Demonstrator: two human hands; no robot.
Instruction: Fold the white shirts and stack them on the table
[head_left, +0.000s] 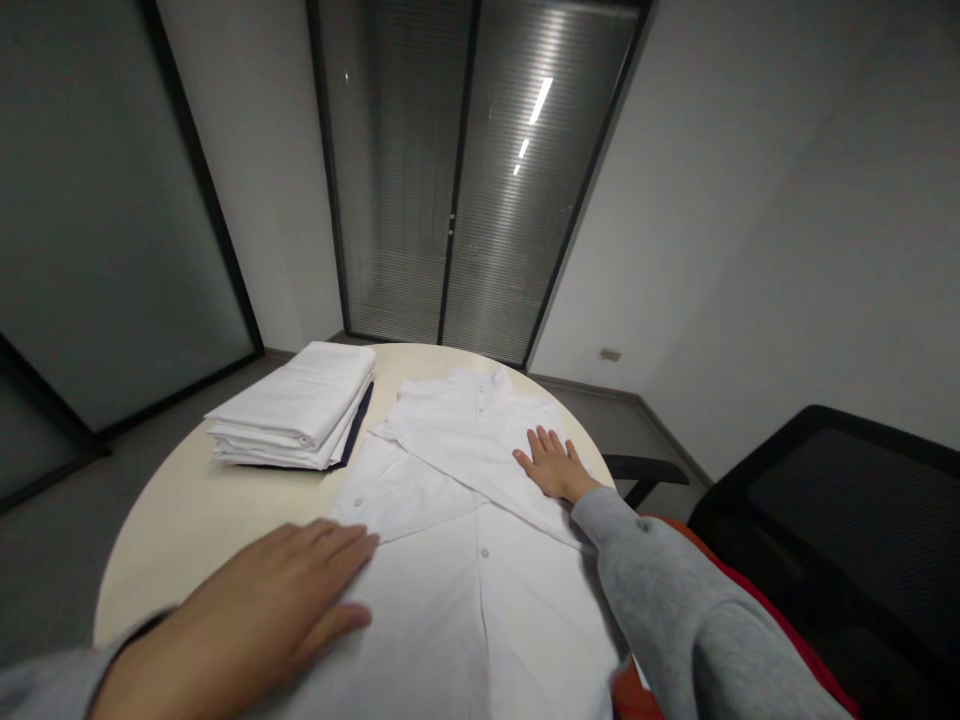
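Note:
A white buttoned garment (465, 520) lies spread on a round beige table (195, 510), its upper part folded over across the front. My right hand (551, 462) lies flat and open on the folded part near the garment's right edge. My left hand (277, 600) rests flat with fingers stretched out on the garment's lower left side, close to the camera. Both arms wear grey sleeves.
A stack of folded white cloths (296, 405) sits on the table's far left, with a dark piece under it. A black chair (832, 510) stands at the right, and something red-orange shows under my right arm. Glass doors with blinds (472, 180) are behind.

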